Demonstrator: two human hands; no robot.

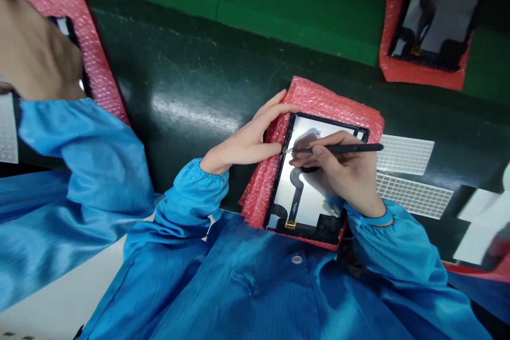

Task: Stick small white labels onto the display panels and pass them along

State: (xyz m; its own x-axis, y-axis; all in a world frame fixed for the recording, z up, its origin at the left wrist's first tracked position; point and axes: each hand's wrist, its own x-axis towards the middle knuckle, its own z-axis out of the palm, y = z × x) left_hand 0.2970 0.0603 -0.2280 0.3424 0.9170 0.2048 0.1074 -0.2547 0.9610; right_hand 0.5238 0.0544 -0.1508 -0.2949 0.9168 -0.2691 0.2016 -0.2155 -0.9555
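A tablet-sized display panel (308, 199) with a black frame, silvery back and dark ribbon cable (297, 191) lies on pink bubble wrap (334, 98) in front of me. My left hand (251, 141) rests at its left edge, fingers spread, thumb on the side and fingertips at the upper corner. In my right hand (350, 172) is a pair of dark tweezers (360, 147), held like a pen over the panel. The tweezers' tip touches or nearly touches the left edge of the frame, close to my left thumb. Whatever the tip grips there is too small to tell.
Right of the panel lie two sheets of small pale stickers (414, 196). Another panel (446, 16) on pink wrap sits at the upper right. At the left, a co-worker's blurred hand (40, 48) is over another panel on pink wrap (99, 74). White pieces (478, 228) lie far right.
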